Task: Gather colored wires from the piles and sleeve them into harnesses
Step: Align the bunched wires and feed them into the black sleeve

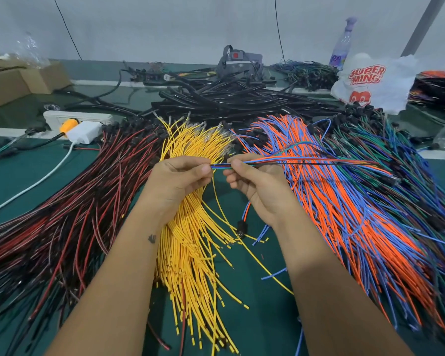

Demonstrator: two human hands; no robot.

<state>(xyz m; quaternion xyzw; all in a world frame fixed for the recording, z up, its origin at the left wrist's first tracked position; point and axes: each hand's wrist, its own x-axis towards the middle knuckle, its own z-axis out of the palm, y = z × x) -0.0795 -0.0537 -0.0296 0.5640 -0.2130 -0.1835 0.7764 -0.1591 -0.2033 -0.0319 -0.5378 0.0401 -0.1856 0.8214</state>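
Both thumbs and fingertips pinch a thin bundle of mixed-colour wires (pixel 293 161) held level above the green table (pixel 16 176). The left hand (pixel 180 179) grips its end; the right hand (pixel 254 185) clamps just beside it, the bundle trailing right over the orange-and-blue wire pile (pixel 344 214). Yellow wires (pixel 190 253) lie beneath the left wrist.

Wire piles (pixel 370 240) cropped at edges

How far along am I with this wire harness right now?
Gathered: a thin mixed-color bundle is pinched between your left hand and right hand. In hand: its ends are held between your fingertips. Left: no sleeve is on it yet; the black tubing pile sits behind the yellow wires.
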